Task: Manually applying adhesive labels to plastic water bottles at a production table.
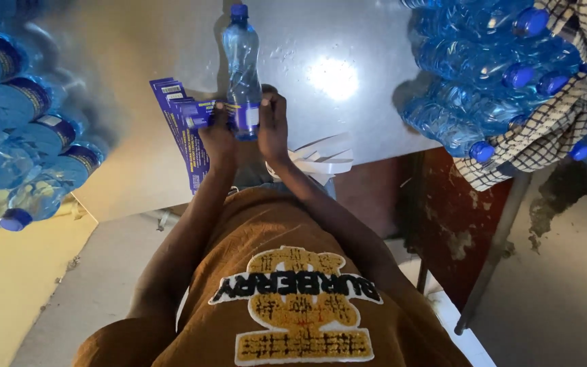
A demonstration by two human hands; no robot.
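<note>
A clear plastic water bottle (pixel 242 61) with a blue cap lies on the pale table (pixel 137 61), cap pointing away from me. A blue label (pixel 246 117) wraps its lower part. My left hand (pixel 217 139) grips the bottle's left side, where the label's loose end sticks out. My right hand (pixel 273 128) presses against the bottle's right side over the label. A fanned stack of blue labels (pixel 179 126) lies just left of my left hand.
White curled paper strips (pixel 324 158) lie by my right wrist at the table's edge. Several blue-capped bottles (pixel 15 122) are piled at left. More bottles (pixel 484 61) are heaped at right beside a checked cloth (pixel 565 115). A metal table leg (pixel 494 255) stands below right.
</note>
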